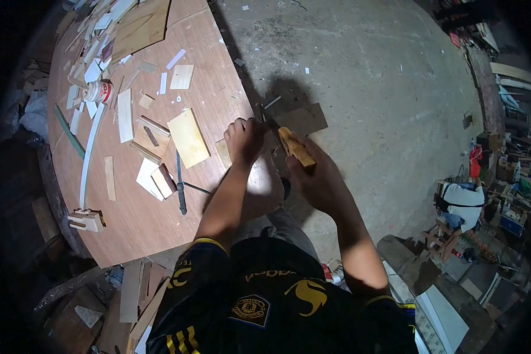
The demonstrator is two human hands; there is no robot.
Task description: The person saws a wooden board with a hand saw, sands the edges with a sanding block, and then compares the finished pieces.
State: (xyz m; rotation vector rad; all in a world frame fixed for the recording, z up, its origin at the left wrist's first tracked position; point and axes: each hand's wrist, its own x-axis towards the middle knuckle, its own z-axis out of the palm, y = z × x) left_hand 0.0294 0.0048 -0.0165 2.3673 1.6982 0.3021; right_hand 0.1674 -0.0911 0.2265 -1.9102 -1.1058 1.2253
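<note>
My right hand (pixel 320 180) is closed around the yellowish wooden handle (pixel 298 148) of a handsaw. The saw's dark, narrow blade (pixel 271 123) points up and left, beside the table's right edge. My left hand (pixel 245 140) rests at that edge with its fingers curled down, close to the blade; what lies under the fingers is hidden. A small pale wood piece (pixel 223 152) shows beside my left wrist. Left of it lie a flat light board (pixel 189 138) and a dark tool with a ridged rod (pixel 180 183).
The wooden table (pixel 141 227) carries offcuts, a white-and-red container (pixel 98 92), a small wooden frame (pixel 149 140) and a plywood sheet (pixel 140 26). A brown flat piece (pixel 301 120) lies on the concrete floor (pixel 371 106). At far right, a person (pixel 463 203) is among cluttered tools.
</note>
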